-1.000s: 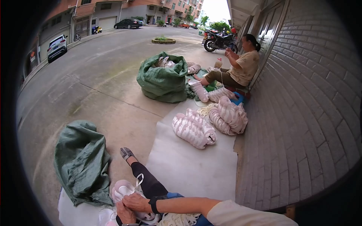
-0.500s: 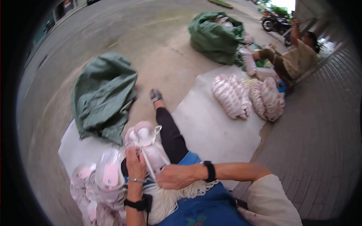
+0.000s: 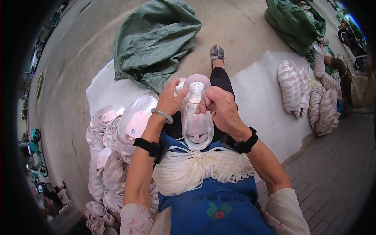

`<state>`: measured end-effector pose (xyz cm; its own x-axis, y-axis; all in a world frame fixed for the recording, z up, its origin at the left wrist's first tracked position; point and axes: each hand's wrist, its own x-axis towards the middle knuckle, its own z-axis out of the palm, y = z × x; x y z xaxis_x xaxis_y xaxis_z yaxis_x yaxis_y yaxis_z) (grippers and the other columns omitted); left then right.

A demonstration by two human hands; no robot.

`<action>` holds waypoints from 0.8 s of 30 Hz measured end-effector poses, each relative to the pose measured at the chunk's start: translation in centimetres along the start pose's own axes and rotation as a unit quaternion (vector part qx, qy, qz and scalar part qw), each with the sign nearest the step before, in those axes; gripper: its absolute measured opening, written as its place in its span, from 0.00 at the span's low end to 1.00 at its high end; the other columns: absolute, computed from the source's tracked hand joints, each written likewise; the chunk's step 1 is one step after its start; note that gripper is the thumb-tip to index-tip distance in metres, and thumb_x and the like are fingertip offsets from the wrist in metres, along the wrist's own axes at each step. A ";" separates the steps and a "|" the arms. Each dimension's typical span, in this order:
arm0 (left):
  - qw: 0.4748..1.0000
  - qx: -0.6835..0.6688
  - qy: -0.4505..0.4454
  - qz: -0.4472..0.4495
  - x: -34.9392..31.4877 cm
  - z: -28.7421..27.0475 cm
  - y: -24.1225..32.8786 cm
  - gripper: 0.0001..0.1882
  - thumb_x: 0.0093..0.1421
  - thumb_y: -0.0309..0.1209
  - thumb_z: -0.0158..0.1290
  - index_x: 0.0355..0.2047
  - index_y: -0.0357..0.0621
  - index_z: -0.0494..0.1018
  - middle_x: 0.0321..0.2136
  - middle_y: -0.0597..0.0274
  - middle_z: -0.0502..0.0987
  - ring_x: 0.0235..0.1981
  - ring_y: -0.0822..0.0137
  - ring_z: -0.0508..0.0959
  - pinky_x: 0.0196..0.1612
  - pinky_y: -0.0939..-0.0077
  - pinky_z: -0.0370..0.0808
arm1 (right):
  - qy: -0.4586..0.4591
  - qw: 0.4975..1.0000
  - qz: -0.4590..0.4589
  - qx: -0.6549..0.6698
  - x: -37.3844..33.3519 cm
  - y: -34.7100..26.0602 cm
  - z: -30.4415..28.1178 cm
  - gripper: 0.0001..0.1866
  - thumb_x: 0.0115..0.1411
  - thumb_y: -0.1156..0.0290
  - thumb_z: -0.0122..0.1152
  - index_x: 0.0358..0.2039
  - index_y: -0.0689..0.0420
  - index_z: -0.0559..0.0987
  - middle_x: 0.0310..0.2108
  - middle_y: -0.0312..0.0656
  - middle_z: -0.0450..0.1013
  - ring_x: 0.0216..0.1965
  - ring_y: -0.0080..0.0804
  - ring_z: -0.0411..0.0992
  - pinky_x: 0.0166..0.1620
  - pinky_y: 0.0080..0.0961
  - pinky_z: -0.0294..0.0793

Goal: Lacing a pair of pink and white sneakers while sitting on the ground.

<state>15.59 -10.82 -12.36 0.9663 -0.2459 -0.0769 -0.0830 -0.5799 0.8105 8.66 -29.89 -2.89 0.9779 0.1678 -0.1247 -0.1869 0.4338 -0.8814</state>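
Observation:
A pink and white shoe upper (image 3: 196, 117) lies on my lap, toe pointing away from me. My left hand (image 3: 171, 98) grips its left side near the toe. My right hand (image 3: 219, 105) pinches a white lace at the upper's right edge, fingers closed. A thick bundle of white laces (image 3: 199, 168) rests across my lap over a blue apron (image 3: 211, 203). Both wrists wear black bands, and the left also carries a silver bangle.
A heap of pink and white uppers (image 3: 113, 156) lies at my left on a white sheet (image 3: 266, 102). A green sack (image 3: 156, 39) lies ahead, another green sack (image 3: 295, 21) farther right. Tied stacks of uppers (image 3: 291, 88) sit right, by a seated person (image 3: 352, 78).
The view has dropped from the street and the seated person down to my lap. Both hands have come up onto the shoe upper, which now sits centred on my lap.

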 end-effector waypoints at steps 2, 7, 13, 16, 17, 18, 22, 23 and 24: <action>0.997 -0.031 -0.047 -0.048 1.1 0.2 0.0 0.40 0.55 0.51 0.56 0.58 0.32 0.62 0.53 0.40 0.70 0.55 0.51 0.71 0.56 0.66 0.67 | 0.001 0.998 0.047 0.032 -0.6 0.4 -0.4 0.16 0.64 0.65 0.42 0.20 0.58 0.66 0.16 0.33 0.61 0.17 0.19 0.58 0.22 0.18 0.60; 0.981 -0.079 -0.139 -0.109 2.2 0.4 1.4 0.37 0.50 0.49 0.63 0.51 0.33 0.67 0.44 0.48 0.75 0.45 0.59 0.75 0.49 0.70 0.72 | -0.057 0.982 0.181 -0.012 -5.4 -4.4 -1.8 0.15 0.62 0.70 0.44 0.17 0.54 0.61 0.13 0.28 0.52 0.13 0.13 0.47 0.16 0.17 0.42; 0.985 -0.097 -0.092 -0.106 1.7 0.1 1.4 0.30 0.47 0.47 0.67 0.40 0.36 0.70 0.32 0.61 0.74 0.33 0.71 0.71 0.37 0.78 0.71 | -0.007 0.994 -0.046 0.094 -14.0 -13.6 -7.6 0.18 0.67 0.61 0.43 0.20 0.52 0.60 0.13 0.30 0.53 0.09 0.14 0.46 0.11 0.17 0.41; 0.986 -0.099 -0.093 -0.095 2.2 -0.7 0.1 0.30 0.47 0.46 0.67 0.41 0.35 0.71 0.33 0.60 0.75 0.34 0.70 0.72 0.38 0.78 0.71 | 0.047 0.962 -0.227 0.143 -23.2 -23.6 -14.5 0.15 0.69 0.65 0.39 0.23 0.51 0.59 0.17 0.28 0.54 0.11 0.12 0.43 0.11 0.15 0.40; 0.986 -0.091 -0.096 -0.103 2.5 -0.8 0.0 0.29 0.47 0.46 0.67 0.39 0.35 0.72 0.34 0.60 0.75 0.34 0.70 0.73 0.38 0.77 0.71 | 0.056 0.947 -0.285 0.135 -25.7 -25.4 -17.2 0.15 0.69 0.65 0.41 0.23 0.51 0.60 0.18 0.29 0.56 0.11 0.11 0.43 0.12 0.15 0.40; 0.985 -0.095 -0.103 -0.104 2.9 0.0 0.1 0.29 0.47 0.46 0.67 0.39 0.35 0.72 0.34 0.60 0.75 0.34 0.70 0.73 0.38 0.77 0.71 | 0.063 0.948 -0.283 0.131 -26.0 -25.4 -18.5 0.15 0.69 0.65 0.41 0.23 0.51 0.60 0.18 0.29 0.56 0.11 0.11 0.43 0.12 0.15 0.40; 0.992 -0.071 -0.020 -0.103 2.9 1.2 0.3 0.27 0.49 0.45 0.66 0.37 0.34 0.73 0.31 0.61 0.75 0.32 0.71 0.73 0.37 0.78 0.71 | 0.309 0.927 -0.198 0.081 -21.3 -18.4 -19.2 0.16 0.67 0.63 0.48 0.22 0.50 0.63 0.17 0.27 0.55 0.13 0.12 0.43 0.13 0.15 0.41; 0.995 -0.019 0.050 -0.090 2.7 1.4 0.1 0.24 0.52 0.44 0.64 0.36 0.34 0.73 0.29 0.61 0.76 0.30 0.72 0.73 0.35 0.79 0.71 | 0.429 0.889 -0.156 0.049 -17.9 -15.8 -14.6 0.18 0.67 0.60 0.49 0.21 0.49 0.62 0.17 0.27 0.54 0.13 0.12 0.43 0.13 0.14 0.41; 0.995 -0.014 0.052 -0.090 2.2 0.8 0.3 0.24 0.52 0.44 0.64 0.36 0.34 0.73 0.29 0.61 0.76 0.30 0.72 0.73 0.35 0.79 0.71 | 0.267 0.953 -0.141 -0.009 -16.3 -12.8 -13.8 0.17 0.66 0.60 0.50 0.21 0.51 0.65 0.19 0.27 0.60 0.13 0.11 0.44 0.13 0.12 0.42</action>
<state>17.46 -12.16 -12.70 0.9850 -0.0584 -0.1626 0.0982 -0.5851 0.8050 -3.57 -50.35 4.12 0.8977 -0.4308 -0.0918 0.0879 0.3794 -0.9210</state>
